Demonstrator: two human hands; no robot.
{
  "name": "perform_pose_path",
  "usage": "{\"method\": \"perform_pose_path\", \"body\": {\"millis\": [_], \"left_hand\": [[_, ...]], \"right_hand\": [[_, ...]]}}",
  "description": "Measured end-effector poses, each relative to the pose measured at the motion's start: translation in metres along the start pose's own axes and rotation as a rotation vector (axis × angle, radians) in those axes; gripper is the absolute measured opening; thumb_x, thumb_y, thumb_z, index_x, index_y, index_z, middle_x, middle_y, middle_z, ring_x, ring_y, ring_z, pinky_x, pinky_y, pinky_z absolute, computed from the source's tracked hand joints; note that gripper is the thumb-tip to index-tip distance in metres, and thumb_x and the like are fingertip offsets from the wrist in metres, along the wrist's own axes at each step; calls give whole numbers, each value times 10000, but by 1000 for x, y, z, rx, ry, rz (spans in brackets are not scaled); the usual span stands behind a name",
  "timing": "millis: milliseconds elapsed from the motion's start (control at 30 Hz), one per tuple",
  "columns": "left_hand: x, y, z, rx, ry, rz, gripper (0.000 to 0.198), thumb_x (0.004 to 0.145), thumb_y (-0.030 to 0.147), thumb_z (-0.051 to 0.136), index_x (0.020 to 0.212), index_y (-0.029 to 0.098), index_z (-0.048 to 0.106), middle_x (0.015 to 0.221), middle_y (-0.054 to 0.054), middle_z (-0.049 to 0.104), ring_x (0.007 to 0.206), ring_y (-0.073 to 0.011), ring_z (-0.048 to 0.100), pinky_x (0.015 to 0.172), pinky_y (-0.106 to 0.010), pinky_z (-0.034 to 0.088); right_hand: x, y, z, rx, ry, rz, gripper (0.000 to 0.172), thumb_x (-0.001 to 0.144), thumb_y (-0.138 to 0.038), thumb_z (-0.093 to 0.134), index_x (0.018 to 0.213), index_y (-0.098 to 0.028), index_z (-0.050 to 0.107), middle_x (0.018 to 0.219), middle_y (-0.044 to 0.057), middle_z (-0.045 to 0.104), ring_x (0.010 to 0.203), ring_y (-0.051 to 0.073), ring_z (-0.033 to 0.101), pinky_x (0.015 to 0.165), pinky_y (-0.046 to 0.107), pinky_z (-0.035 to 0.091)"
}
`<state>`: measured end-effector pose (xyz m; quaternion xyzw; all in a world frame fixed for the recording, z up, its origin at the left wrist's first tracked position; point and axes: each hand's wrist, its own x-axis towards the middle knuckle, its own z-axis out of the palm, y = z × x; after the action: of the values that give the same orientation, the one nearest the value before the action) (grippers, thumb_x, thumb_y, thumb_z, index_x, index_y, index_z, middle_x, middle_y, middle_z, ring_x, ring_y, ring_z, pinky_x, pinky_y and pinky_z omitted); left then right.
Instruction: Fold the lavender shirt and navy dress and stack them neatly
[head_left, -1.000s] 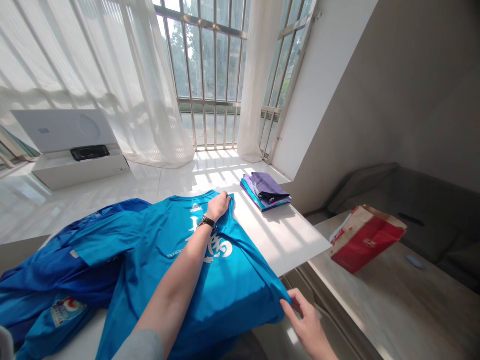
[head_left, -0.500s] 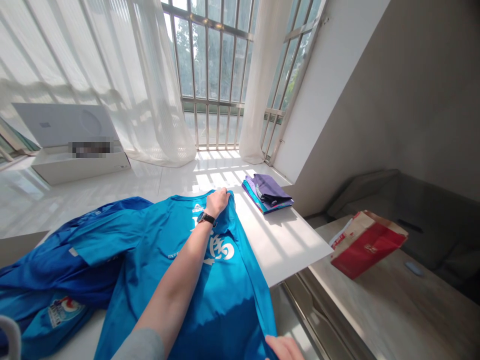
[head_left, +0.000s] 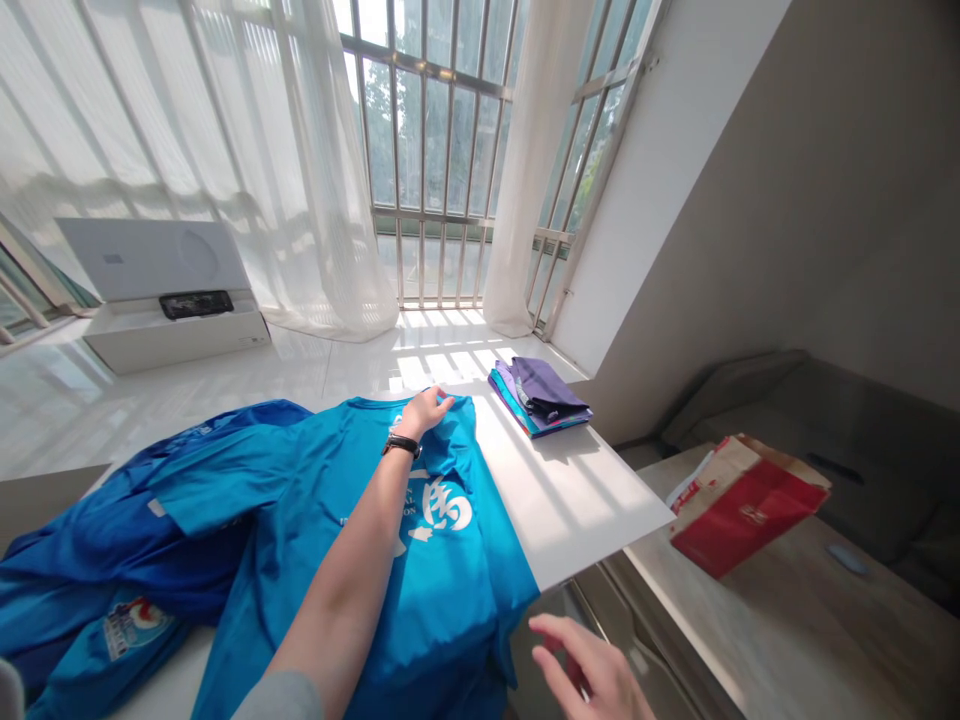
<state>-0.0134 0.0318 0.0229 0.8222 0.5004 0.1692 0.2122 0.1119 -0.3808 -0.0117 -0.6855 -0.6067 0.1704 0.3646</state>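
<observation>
At 5 o'clock the right hand (head_left: 589, 665) hangs open, released, just off the blue T-shirt (head_left: 427, 560) spread on the white table (head_left: 577, 500). At 12 o'clock the left hand (head_left: 424, 415) grips its collar. A darker blue jersey (head_left: 97, 540) lies at 9 o'clock, a folded stack (head_left: 538, 397) at 1 o'clock.

left hand (head_left: 424, 412) clutching blue T-shirt (head_left: 427, 560) at collar | right hand (head_left: 589, 665) hovering open just beside hem | folded clothes (head_left: 538, 398) lying on white table (head_left: 570, 500)
</observation>
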Motion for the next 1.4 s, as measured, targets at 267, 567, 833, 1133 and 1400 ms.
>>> {"method": "perform_pose_path", "body": {"millis": [267, 567, 833, 1133, 1400], "left_hand": [[-8, -32, -28, -111, -199, -47, 371, 780, 596, 756, 900, 248, 710, 951, -80, 770, 916, -281, 721, 788, -371, 541], [-14, -31, -36, -293, -270, 46, 324, 709, 293, 791, 1017, 236, 711, 1185, -81, 750, 1100, -283, 696, 893, -332, 552], [-9, -37, -24, -288, -200, 55, 268, 700, 175, 683, 951, 257, 734, 1025, -49, 779, 978, -279, 721, 875, -364, 577], [-4, -34, -20, -385, -96, 82, 294, 820, 296, 653, 1096, 216, 712, 1045, -78, 747, 960, -253, 708, 814, -320, 577], [0, -46, -15, -292, 53, 3, 267, 863, 229, 637, 1126, 206, 678, 1087, -63, 732, 983, -214, 702, 846, -287, 557]], "right_hand": [[73, 1, -7, 87, 24, 43, 348, 962, -527, 566, 1006, -244, 764, 768, 27, 739, 541, 144, 593, 549, 255, 511], [243, 15, 18, 25, 56, -69, 326, 919, -286, 423, 1003, -192, 723, 969, 74, 779, 729, 179, 705, 675, 281, 562], [365, 45, 65, -109, 113, -107, 327, 929, -286, 507, 1163, -167, 703, 1141, 154, 719, 1013, 258, 691, 907, 376, 533], [390, 67, 77, -174, 82, -127, 214, 923, -309, 557, 953, -194, 735, 1056, 109, 718, 943, 235, 688, 853, 334, 521], [402, 73, 77, -184, 114, -113, 219, 941, -311, 520, 953, -208, 713, 971, 98, 761, 906, 251, 694, 801, 339, 510]]}}
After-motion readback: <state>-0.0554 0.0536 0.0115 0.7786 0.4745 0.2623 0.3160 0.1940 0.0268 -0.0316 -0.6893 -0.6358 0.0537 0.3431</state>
